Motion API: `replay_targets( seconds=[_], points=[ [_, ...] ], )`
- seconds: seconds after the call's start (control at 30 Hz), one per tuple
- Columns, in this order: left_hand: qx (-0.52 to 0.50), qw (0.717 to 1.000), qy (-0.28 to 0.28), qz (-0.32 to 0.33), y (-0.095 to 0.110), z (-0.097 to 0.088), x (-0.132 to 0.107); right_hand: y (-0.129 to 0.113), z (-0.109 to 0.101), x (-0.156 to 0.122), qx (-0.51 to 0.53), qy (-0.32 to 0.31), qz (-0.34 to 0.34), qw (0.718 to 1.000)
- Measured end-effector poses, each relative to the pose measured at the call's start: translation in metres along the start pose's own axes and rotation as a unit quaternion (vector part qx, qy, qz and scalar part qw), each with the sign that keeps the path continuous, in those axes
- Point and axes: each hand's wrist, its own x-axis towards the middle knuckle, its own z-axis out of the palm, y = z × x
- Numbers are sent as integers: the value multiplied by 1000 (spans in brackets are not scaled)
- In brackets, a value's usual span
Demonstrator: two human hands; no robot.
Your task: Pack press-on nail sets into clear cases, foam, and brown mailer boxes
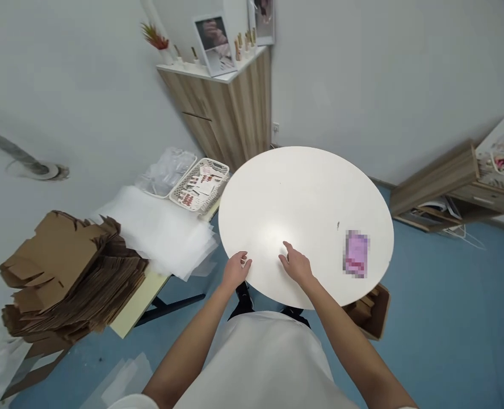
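Observation:
Both hands are over the near part of a round white table (303, 187). My left hand (236, 269) is at the table's near left edge, fingers apart and holding nothing. Farther in, my right hand (297, 264) has its index finger stretched out and its thumb apart, with nothing in its grasp. Whether the fingertips touch the tabletop I cannot tell. To the right of my right hand lies a flat purple-pink item (356, 254), blurred into blocks, so its kind does not show. A small dark speck (337, 225) is beside it on the table.
On the left, a side table (139, 298) bears stacked flat cardboard boxes (64, 272), white sheets (154, 227) and a white basket (224, 170) of small cards. A wooden cabinet (235, 119) stands behind, a shelf unit (435, 187) at right. An open cardboard box (379, 318) is under the table's right edge.

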Motion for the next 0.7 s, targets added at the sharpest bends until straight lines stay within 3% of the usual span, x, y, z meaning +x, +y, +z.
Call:
replay_targets(
  seconds=[0.23,0.37,0.5,0.7],
  points=[
    [-26,997,69,-18,-92,-88,34,-121,14,54,-41,-32,-109,993],
    [-47,994,89,-46,-131,-132,47,-181,24,85,-56,-37,-152,986],
    [-52,993,90,-60,-148,-158,63,-219,28,109,-69,-12,-199,977],
    [-66,992,89,-61,-146,-176,96,-243,26,151,-75,4,-222,972]
  ],
)
